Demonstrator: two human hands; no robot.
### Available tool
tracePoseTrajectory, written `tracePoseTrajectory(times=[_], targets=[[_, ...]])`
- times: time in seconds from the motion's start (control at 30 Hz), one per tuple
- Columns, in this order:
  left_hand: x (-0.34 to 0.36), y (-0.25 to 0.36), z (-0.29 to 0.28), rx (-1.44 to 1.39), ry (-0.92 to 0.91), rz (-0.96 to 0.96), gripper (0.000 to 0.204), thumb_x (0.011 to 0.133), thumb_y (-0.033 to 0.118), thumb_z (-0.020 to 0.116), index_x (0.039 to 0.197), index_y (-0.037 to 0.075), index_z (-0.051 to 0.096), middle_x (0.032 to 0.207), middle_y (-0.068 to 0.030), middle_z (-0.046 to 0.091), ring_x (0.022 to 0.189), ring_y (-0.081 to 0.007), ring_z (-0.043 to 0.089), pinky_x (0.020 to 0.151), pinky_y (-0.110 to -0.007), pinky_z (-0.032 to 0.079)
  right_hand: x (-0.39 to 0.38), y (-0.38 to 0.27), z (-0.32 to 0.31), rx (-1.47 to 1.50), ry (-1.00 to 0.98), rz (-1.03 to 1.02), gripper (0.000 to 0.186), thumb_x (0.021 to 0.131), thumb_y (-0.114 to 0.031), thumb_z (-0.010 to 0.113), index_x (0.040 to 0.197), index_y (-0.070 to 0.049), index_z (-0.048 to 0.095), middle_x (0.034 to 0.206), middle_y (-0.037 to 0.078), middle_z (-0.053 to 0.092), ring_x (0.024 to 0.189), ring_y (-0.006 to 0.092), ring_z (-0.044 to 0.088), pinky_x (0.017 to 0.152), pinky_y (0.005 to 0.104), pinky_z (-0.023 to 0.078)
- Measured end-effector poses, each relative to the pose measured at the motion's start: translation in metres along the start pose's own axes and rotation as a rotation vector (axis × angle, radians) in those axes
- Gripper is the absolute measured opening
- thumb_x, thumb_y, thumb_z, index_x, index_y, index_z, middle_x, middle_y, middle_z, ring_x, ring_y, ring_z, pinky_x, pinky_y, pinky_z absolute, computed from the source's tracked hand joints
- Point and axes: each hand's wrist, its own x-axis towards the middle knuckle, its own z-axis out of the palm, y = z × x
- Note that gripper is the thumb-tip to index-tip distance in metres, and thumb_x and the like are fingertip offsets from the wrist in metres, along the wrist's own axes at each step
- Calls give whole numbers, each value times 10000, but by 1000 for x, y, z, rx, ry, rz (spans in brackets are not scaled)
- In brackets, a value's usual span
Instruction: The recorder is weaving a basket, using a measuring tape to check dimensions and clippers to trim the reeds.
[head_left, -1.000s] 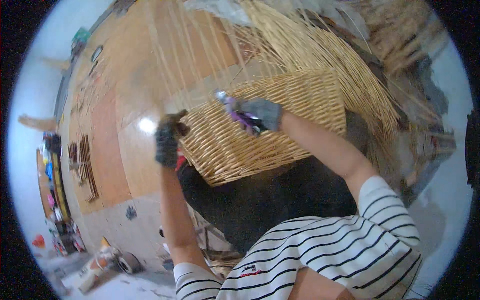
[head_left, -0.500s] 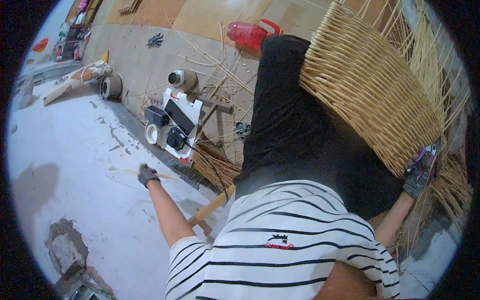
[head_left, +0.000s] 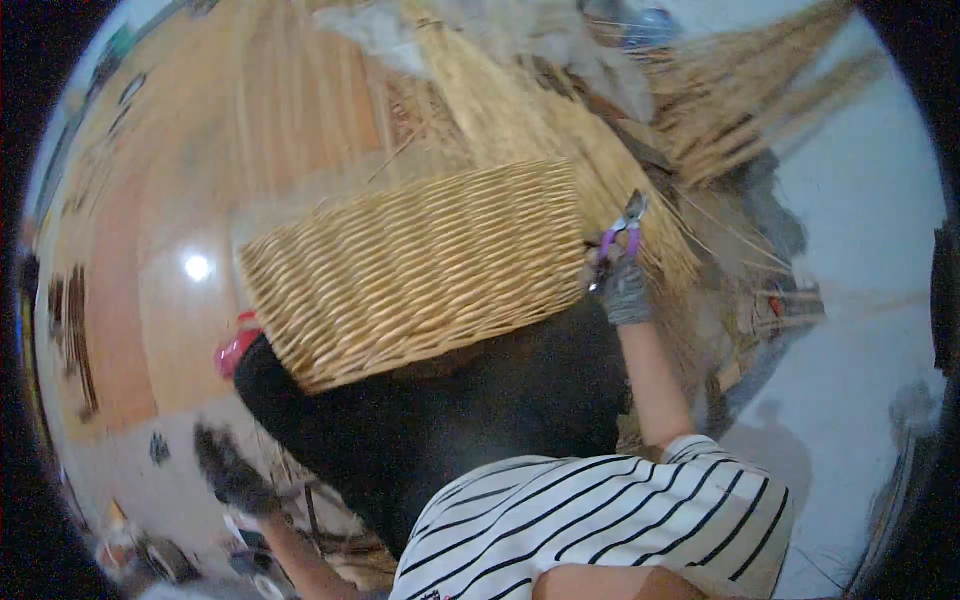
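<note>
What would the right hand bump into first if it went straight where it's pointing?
The right hand holds purple-handled pruning shears that point toward the pile of long pale rods, so probably those, though depth is hard to tell.

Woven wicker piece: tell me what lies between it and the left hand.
In the head view, the dark trouser leg lies between the woven wicker piece and the blurred left hand, with a strip of floor nearest the hand.

A wicker workshop: woven panel [head_left: 420,275] near the dial's centre, loose rods [head_left: 525,110] at one o'clock, shears [head_left: 628,220] at two.
</note>
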Motion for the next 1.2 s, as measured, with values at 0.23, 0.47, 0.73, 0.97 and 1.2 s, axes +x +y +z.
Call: tracePoseTrajectory(times=[0.23,0.47,0.73,0.97,1.2], targets=[[49,245,416,-90,-543,709,668,701,523,618,1150,44,498,1213,-141,487,1155,-293,415,1023,-438,233,-83,-32,-39,121,131,102,361,781,-287,622,1054,-84,502,729,27,546,607,197,540,527,344,460],[26,273,481,370,-629,417,642,575,553,631,997,81,524,1011,-113,517,1021,-283,446,940,-540,245,-108,-42,-79,-264,227,51,302,783,-217,631,1016,-79,499,797,30,567,635,164,548,581,299,464],[54,356,373,-21,-209,688,580,562,480,667,938,64,521,821,-127,518,799,-315,494,751,-436,370,30,-65,-132,-147,62,104,429,739,-136,664,1135,-80,508,1007,32,566,871,157,534,787,293,421],[123,267,312,-737,-281,215,438,642,260,642,981,31,486,821,-33,521,708,-127,501,639,-253,435,31,-104,-37,-493,36,-144,328,736,-247,676,989,-89,541,780,0,548,670,127,531,596,276,452],[110,109,308,-844,-415,-81,579,662,380,668,1077,17,491,1086,-111,536,1003,-210,502,881,-345,397,11,-17,-14,-521,-260,28,408,704,-280,710,1026,-89,546,820,8,565,723,136,525,665,288,460]])
